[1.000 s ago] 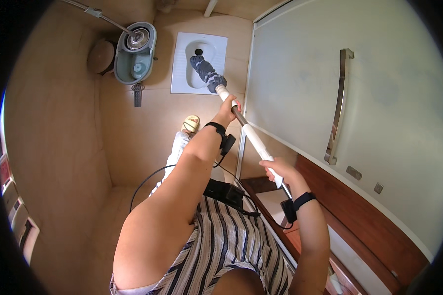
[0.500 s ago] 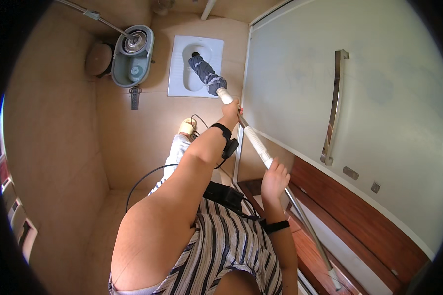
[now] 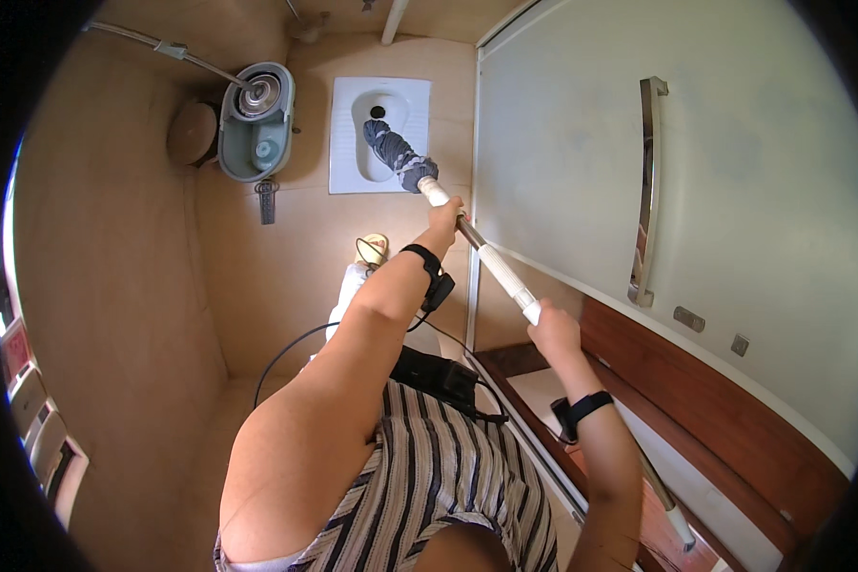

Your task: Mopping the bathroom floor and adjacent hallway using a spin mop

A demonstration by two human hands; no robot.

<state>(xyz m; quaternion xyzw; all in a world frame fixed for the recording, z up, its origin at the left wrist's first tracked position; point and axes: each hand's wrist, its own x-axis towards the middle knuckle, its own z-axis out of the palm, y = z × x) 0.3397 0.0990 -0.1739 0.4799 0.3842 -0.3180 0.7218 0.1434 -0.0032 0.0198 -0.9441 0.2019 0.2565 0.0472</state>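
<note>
A twist mop runs diagonally across the view, its dark grey fabric head point(image 3: 398, 154) wound tight into a twisted roll. The head is over the white squat toilet point(image 3: 341, 162), below and right of the drain hole. Close behind the mop head, my left hand point(image 3: 448, 214) is closed round the pole. Farther down, my right hand point(image 3: 555, 331) grips the mop at the lower end of its white ribbed sleeve point(image 3: 505, 272). The lower pole point(image 3: 660, 491) passes behind my right forearm and ends in a white tip.
A grey-green mop bucket point(image 3: 255, 153) with another pole standing in its metal basket is at the upper left, beside a round brown bin point(image 3: 193, 133). A black-grey brush point(image 3: 267, 202) lies below. On the right stands a frosted door point(image 3: 562, 143) with a metal handle point(image 3: 650, 191).
My right hand has turned about the pole, and its forearm has swung outward to the right. The mop head has shifted slightly away from the drain hole. My left hand keeps its grip.
</note>
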